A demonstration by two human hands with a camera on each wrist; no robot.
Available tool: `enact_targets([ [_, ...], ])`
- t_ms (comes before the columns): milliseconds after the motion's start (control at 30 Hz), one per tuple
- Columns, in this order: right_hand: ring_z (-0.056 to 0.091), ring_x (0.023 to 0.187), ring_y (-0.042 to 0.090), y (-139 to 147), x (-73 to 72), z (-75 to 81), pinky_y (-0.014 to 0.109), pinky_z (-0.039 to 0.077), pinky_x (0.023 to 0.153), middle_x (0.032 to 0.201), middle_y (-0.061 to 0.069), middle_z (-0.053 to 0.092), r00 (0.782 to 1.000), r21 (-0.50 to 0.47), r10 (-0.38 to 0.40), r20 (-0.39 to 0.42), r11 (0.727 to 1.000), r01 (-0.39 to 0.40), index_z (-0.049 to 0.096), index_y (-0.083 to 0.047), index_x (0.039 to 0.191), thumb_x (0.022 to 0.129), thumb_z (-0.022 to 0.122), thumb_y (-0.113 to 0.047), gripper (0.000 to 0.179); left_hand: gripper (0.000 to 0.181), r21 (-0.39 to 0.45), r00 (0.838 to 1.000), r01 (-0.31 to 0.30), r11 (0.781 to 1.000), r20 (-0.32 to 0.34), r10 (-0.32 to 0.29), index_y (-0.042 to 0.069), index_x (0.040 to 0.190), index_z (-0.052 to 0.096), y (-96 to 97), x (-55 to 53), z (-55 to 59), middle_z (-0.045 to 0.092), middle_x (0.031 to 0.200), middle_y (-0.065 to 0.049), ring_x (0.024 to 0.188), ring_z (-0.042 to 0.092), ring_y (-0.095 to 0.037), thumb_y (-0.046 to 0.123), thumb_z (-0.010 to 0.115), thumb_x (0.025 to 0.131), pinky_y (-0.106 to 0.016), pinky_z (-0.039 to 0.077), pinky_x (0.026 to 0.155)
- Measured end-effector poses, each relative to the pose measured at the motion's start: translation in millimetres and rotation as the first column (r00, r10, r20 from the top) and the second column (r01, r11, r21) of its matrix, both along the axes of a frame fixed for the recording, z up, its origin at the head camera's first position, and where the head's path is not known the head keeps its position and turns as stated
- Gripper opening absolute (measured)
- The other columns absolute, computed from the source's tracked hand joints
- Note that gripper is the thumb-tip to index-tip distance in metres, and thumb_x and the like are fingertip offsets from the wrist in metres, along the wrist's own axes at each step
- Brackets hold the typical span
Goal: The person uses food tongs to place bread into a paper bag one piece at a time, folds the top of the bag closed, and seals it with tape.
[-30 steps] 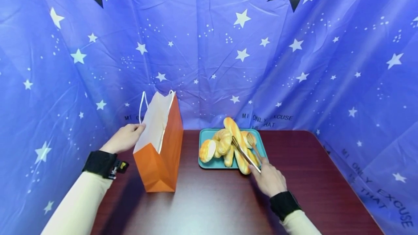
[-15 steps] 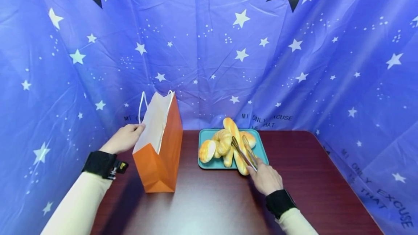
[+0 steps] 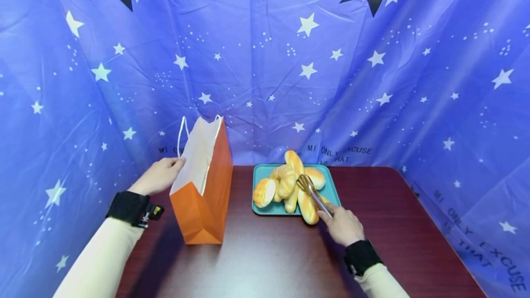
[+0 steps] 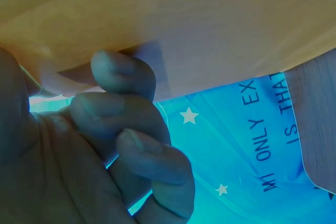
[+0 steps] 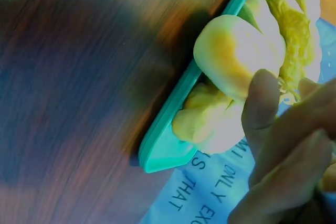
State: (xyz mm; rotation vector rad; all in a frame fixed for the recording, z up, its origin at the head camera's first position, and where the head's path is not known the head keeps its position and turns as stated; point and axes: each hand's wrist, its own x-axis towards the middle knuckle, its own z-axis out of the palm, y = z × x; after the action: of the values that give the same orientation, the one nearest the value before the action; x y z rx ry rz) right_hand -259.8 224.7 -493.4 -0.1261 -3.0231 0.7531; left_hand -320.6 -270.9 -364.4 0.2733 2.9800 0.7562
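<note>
An orange paper bag (image 3: 217, 183) with a white inside and white cord handles stands upright and open-topped on the table. My left hand (image 3: 159, 176) pinches its left rim; in the left wrist view, curled fingers (image 4: 152, 150) lie against the bag's side. My right hand (image 3: 344, 225) grips metal tongs (image 3: 316, 197), their two arms close together. Their tips overlap a long baguette (image 3: 307, 208) lying aslant on top of other breads, its near end past the tray's front edge. Around it lie a croissant-like bread (image 3: 283, 180), a cut roll (image 3: 263, 193) and a round bun (image 3: 315, 178).
The breads lie in a teal tray (image 3: 332, 193) near the back of the dark wooden table (image 3: 265, 261). A blue star-printed curtain (image 3: 265, 59) encloses the table at the back and sides. The bag stands left of the tray with a gap between.
The tongs' arms, spread to both sides of the baguette before, have come together over it. My right hand shifted slightly left, then back right. My left hand and the bag have stayed put.
</note>
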Motion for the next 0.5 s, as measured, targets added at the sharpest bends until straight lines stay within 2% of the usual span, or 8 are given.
enact_targets([
  [133,0.059,0.062,0.017,4.8,0.5,2.0,0.035,0.043,0.057,0.063,-0.003,0.065,0.999,-0.056,-0.004,0.034,0.998,0.006,0.061,-0.018,0.146,0.101,0.063,-0.044,0.052,0.067,0.002,1.000,0.003,1.000,-0.003,-0.003,-0.002,0.140,0.060,-0.4,0.2,0.0,0.065,0.133,-0.029,0.127,0.060,-0.048,0.048,0.025,0.113,-0.062,0.049,0.101],
  [233,0.057,0.054,0.014,8.2,1.3,2.6,0.031,0.041,0.055,0.062,-0.003,0.066,0.999,-0.095,0.001,0.040,0.995,0.003,0.059,-0.017,0.148,0.103,0.062,-0.044,0.053,0.065,0.004,1.000,0.005,1.000,-0.012,-0.004,-0.001,0.137,0.062,-0.9,-0.1,0.0,0.067,0.128,-0.027,0.124,0.062,-0.046,0.047,0.025,0.113,-0.061,0.050,0.099],
  [433,0.059,0.041,0.015,14.3,2.7,5.7,0.031,0.046,0.052,0.067,0.004,0.070,0.999,-0.194,0.007,0.054,0.981,0.003,0.057,-0.016,0.150,0.104,0.061,-0.042,0.053,0.063,0.006,1.000,0.004,1.000,-0.020,-0.004,0.001,0.129,0.066,-2.1,-1.9,-0.4,0.069,0.115,-0.022,0.112,0.064,-0.039,0.047,0.026,0.113,-0.056,0.050,0.092],
  [500,0.059,0.040,0.016,15.6,3.5,7.8,0.031,0.048,0.052,0.068,0.004,0.070,0.998,-0.211,0.009,0.057,0.977,0.003,0.057,-0.015,0.149,0.104,0.061,-0.041,0.052,0.064,0.005,1.000,0.003,1.000,-0.016,-0.003,0.001,0.133,0.065,-1.6,-1.9,-0.3,0.069,0.120,-0.023,0.116,0.064,-0.041,0.048,0.026,0.113,-0.057,0.051,0.094],
])
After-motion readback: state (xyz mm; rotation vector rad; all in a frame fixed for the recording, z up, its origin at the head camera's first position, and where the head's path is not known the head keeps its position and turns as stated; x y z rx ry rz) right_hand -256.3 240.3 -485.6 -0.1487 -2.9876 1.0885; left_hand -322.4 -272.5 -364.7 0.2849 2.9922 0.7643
